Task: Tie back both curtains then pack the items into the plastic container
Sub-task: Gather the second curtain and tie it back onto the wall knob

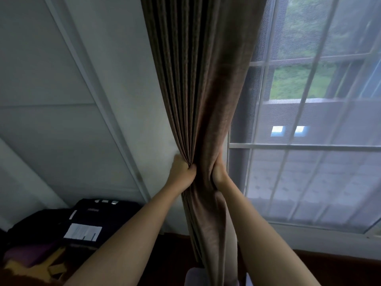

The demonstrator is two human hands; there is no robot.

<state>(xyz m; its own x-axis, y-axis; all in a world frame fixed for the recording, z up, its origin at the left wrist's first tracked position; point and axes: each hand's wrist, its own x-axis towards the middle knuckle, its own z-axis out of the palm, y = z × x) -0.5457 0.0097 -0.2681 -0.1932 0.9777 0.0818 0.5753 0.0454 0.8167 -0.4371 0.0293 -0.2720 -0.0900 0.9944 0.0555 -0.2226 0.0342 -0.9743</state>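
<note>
A brown pleated curtain hangs gathered into a narrow bundle at the left edge of the window. My left hand grips the bundle's left side, fingers curled into the pleats. On the bundle's right side, my right hand is wrapped round the fabric from behind, with its fingers partly hidden by the cloth. Both arms reach up from the bottom of the view. No tie-back cord or plastic container shows.
A white panelled wall runs to the left of the curtain. Dark bags and a black case with a white label lie at the lower left. A sheer net covers the window panes; a dark sill runs below.
</note>
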